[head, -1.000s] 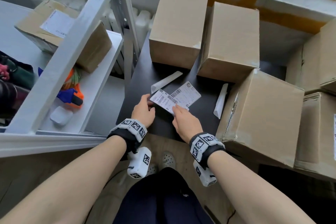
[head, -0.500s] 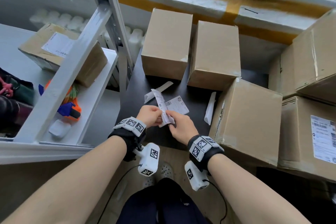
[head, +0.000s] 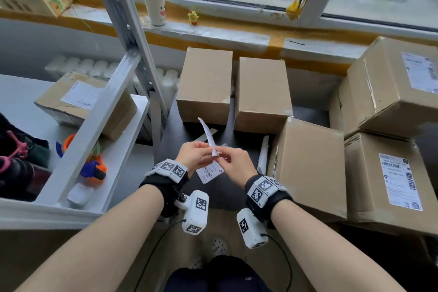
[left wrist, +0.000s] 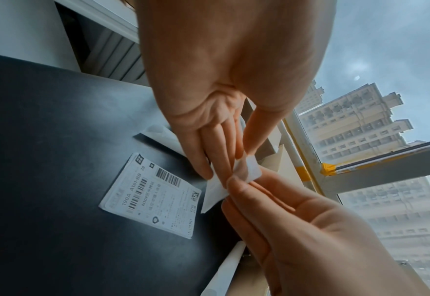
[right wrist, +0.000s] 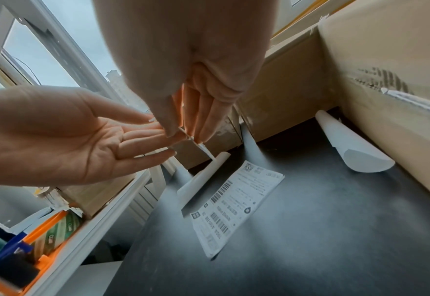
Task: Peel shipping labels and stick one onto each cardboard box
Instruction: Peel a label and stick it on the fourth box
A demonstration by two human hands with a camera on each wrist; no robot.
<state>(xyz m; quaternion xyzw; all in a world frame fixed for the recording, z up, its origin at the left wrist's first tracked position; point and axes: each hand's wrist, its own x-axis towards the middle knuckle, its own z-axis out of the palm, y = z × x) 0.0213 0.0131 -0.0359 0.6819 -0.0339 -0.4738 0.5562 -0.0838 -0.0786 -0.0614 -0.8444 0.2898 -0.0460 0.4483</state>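
A white shipping label point(head: 208, 134) stands on edge above the black table point(head: 180, 135), held between both hands. My left hand point(head: 206, 153) pinches its lower end with thumb and fingers point(left wrist: 236, 144). My right hand point(head: 222, 158) pinches a corner of the same label point(left wrist: 249, 171) from the right, seen edge-on in the right wrist view point(right wrist: 201, 147). A second printed label point(head: 209, 172) lies flat on the table under the hands point(right wrist: 236, 206). Two plain cardboard boxes point(head: 205, 85) point(head: 262, 92) stand at the back, a third point(head: 308, 166) on the right.
Curled backing strips lie on the table point(right wrist: 353, 148) point(right wrist: 203, 176). Labelled boxes are stacked at the right point(head: 388, 180) point(head: 398, 85), and another sits on the white shelf point(head: 85, 102) left of a metal rack post point(head: 132, 38). A tape dispenser point(head: 94, 168) lies on the shelf.
The label lay flat on the table over the second one; both hands have lifted it and turned it on edge. The second label stays on the table. The head view has tilted up.
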